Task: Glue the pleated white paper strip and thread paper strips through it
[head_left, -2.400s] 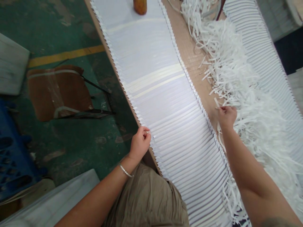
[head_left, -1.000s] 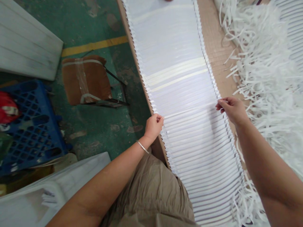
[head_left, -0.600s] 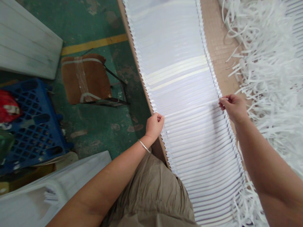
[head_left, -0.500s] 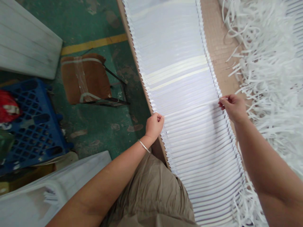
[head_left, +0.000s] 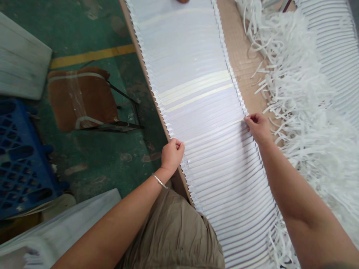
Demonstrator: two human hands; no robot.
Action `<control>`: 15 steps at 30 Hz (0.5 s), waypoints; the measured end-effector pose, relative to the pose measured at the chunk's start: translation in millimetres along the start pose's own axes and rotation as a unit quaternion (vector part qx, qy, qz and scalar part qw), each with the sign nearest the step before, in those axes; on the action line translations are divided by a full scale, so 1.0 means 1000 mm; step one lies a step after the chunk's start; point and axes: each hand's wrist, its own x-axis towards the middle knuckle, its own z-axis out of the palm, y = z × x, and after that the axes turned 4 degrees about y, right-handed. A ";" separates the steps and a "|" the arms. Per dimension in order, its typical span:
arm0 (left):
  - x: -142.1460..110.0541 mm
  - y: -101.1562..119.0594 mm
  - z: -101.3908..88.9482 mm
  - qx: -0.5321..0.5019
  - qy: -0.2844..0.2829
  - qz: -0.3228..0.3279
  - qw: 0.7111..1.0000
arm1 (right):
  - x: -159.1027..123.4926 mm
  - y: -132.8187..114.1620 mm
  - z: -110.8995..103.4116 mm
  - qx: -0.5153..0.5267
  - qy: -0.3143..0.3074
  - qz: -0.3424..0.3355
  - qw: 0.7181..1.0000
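A long run of white strips (head_left: pixel 202 48) lies side by side on the cardboard-covered table, with small folded ends along both edges. My left hand (head_left: pixel 173 154), wearing a bangle, is closed in a pinch at the near-left edge. On the opposite edge my right hand (head_left: pixel 258 127) pinches too, thumb against forefinger. Between them a white strip (head_left: pixel 214 131) stretches straight across the row, one end at each hand. The fingertips hide the strip's ends. Below this strip, darker gaps show between the strips; above it they lie flatter, some of them cream-coloured.
A heap of loose white strip ends (head_left: pixel 305 101) spreads along the right, beside bare cardboard (head_left: pixel 238 41). On the green floor to the left stand a brown padded chair (head_left: pixel 81 99) and a blue plastic pallet (head_left: pixel 25 153). A white wrapped stack (head_left: pixel 92 215) is at lower left.
The view has swung right, so everything sits further left in the picture. Both hands keep their pinch at the strip's ends. A small brown shape now shows at the top edge.
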 end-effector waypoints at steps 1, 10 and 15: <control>0.000 0.000 0.000 0.000 -0.001 0.001 1.000 | 0.001 0.001 0.001 -0.003 0.005 0.001 1.000; 0.000 0.001 0.000 0.010 0.000 0.013 1.000 | 0.010 0.005 0.010 -0.048 0.021 -0.011 0.999; -0.002 0.000 -0.002 0.006 -0.012 0.024 1.000 | 0.006 0.006 0.009 0.011 0.025 -0.004 1.000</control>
